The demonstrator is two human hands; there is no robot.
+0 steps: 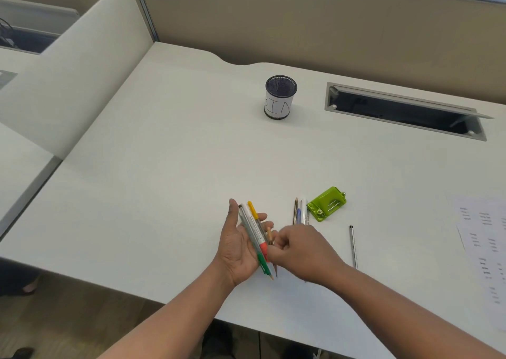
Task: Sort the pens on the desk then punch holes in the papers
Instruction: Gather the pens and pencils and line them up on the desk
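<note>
Bundle of pens (256, 235) lies across the palm of the left hand (241, 249), held above the near part of the desk (153, 183). Long axis runs diagonally: upper ends point away and slightly left, lower tips point toward the person and slightly right. Bundle includes a white marker with red end, a green-ended pen, a yellow-capped pen and at least one pencil; exact count cannot be told.

Left hand: palm up, fingers extended and loosely spread, thumb raised beside the bundle. Open cradle, not a clamp.

Right hand (298, 249): fingers curled together, fingertips pinching at the lower part of the bundle near the red and green ends. Which single pen it grips cannot be told.

Just right of the hands, a second small group of pens (300, 212) lies on the desk, axes roughly parallel, pointing away; it touches or nearly touches the green hole punch (327, 203). A lone grey pen (353, 246) lies further right, apart from the others.

Printed papers (484, 243) at the right edge. Mesh pen cup (279, 97) stands upright, well beyond the hands, left of the open cable tray (405, 109).
</note>
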